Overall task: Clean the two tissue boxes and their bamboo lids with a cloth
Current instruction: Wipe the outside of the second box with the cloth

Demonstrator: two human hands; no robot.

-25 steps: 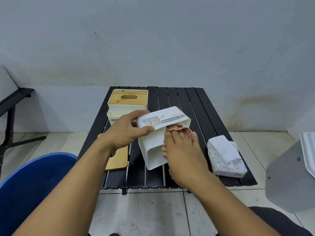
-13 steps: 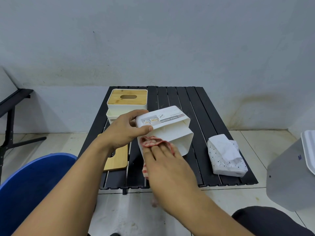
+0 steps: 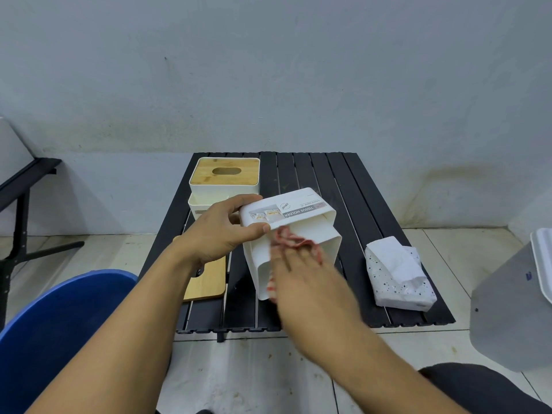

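Observation:
My left hand (image 3: 219,234) grips a white tissue box (image 3: 301,210) by its labelled end, holding it tilted above the black slatted table (image 3: 343,180) with its open side toward me. My right hand (image 3: 304,279) presses a red-and-white cloth (image 3: 294,240) against the inside of that box with straight fingers; the hand is blurred. A second white tissue box (image 3: 222,188) with a bamboo lid (image 3: 224,171) on top stands at the table's far left. A loose bamboo lid (image 3: 207,282) lies flat at the near left, partly hidden by my left forearm.
A speckled pack of tissues (image 3: 397,279) lies at the table's right. A blue tub (image 3: 59,333) stands on the floor at the lower left. A grey bin (image 3: 513,303) stands at the right. A black stand (image 3: 18,204) is at the far left.
My right hand with the cloth swept from the box's right side to its left, then back toward the middle and deeper inside. The box has tilted a little in my left hand.

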